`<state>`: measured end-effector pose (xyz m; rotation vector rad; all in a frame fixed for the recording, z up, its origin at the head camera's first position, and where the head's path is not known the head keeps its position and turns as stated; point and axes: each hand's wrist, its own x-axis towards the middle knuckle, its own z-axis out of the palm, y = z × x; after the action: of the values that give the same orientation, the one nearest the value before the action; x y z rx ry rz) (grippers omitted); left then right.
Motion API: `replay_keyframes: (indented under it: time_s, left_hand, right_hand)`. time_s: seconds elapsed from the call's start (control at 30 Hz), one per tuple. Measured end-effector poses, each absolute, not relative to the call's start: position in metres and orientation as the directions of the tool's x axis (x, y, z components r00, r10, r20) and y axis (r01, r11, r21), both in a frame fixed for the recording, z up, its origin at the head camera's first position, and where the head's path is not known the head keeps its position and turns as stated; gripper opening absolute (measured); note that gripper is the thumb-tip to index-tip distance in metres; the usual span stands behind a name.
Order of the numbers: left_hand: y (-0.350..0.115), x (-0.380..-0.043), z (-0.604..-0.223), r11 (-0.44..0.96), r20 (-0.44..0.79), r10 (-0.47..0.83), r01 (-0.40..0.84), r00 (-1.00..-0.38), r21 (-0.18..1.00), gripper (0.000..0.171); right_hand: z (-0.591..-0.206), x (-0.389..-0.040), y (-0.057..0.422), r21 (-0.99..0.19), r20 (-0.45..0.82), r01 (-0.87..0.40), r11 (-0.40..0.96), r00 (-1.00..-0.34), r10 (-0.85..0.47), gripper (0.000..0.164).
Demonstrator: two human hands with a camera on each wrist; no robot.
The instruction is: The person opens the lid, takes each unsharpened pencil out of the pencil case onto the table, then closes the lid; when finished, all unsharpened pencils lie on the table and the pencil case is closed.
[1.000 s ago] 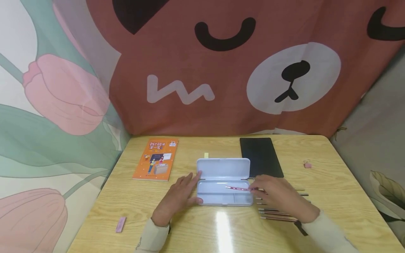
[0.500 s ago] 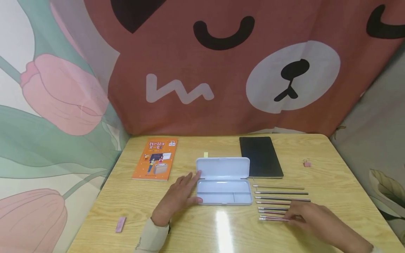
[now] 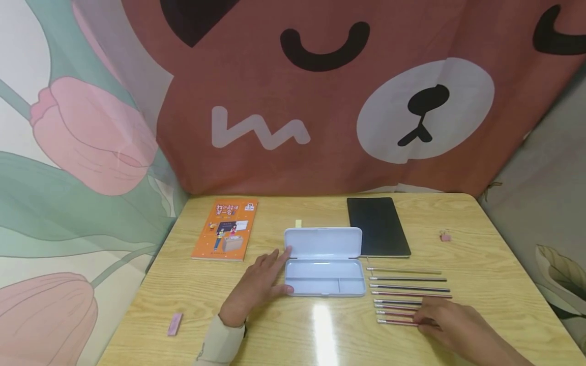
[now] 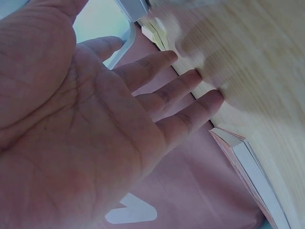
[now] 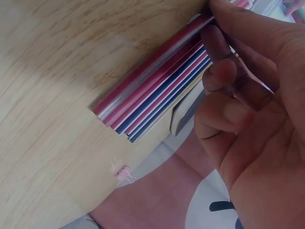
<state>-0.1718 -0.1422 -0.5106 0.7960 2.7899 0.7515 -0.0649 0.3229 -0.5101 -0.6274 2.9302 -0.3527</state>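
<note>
A pale blue pencil case stands with its lid up on the table; its compartments hold nothing. My left hand rests at the case's left side, fingers spread and thumb at the front corner. In the left wrist view the left palm faces the camera, its fingers nearly straight. Right of the case lies a row of several pencils, roughly parallel, eraser ends toward the case. My right hand pinches the nearest red-striped pencil between thumb and index finger, down at the table. Its other fingers curl loosely.
An orange book lies at the back left, and a black notebook lies behind the case. A pink eraser is at the front left. A pink binder clip sits at the right, and a yellow piece shows behind the lid.
My right hand has carried a pencil from over the case to the near end of the row, then shifted it slightly nearer. The left hand has stayed put.
</note>
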Motion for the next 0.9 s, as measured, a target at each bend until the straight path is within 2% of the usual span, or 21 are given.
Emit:
replay_keyframes:
  time_s: [0.27, 0.53, 0.77, 0.83, 0.9]
  left_hand:
    - [-0.14, -0.172, -0.506, 0.749, -0.052, 0.499, 0.401, -0.865, 0.528, 0.096]
    - [-0.141, -0.171, -0.506, 0.748, -0.044, 0.507, 0.414, -0.861, 0.518, 0.097]
    - [-0.142, -0.172, -0.503, 0.738, -0.048, 0.519, 0.419, -0.853, 0.529, 0.097]
    - [-0.143, -0.172, -0.502, 0.74, -0.042, 0.518, 0.423, -0.854, 0.522, 0.094]
    - [-0.144, -0.173, -0.501, 0.745, -0.019, 0.521, 0.444, -0.854, 0.498, 0.092]
  right_hand:
    - [-0.508, -0.063, 0.321, -0.258, -0.042, -0.402, 0.879, -0.904, -0.426, 0.017]
    - [-0.498, -0.07, 0.31, -0.206, -0.036, -0.337, 0.919, -0.936, -0.351, 0.007]
    - [-0.486, -0.089, 0.29, -0.095, 0.198, -0.375, 0.922, -0.915, -0.352, 0.005]
    - [-0.483, -0.097, 0.284, -0.107, 0.235, -0.386, 0.916, -0.905, -0.354, 0.013]
    - [-0.481, -0.105, 0.277, -0.135, 0.257, -0.401, 0.906, -0.897, -0.359, 0.03]
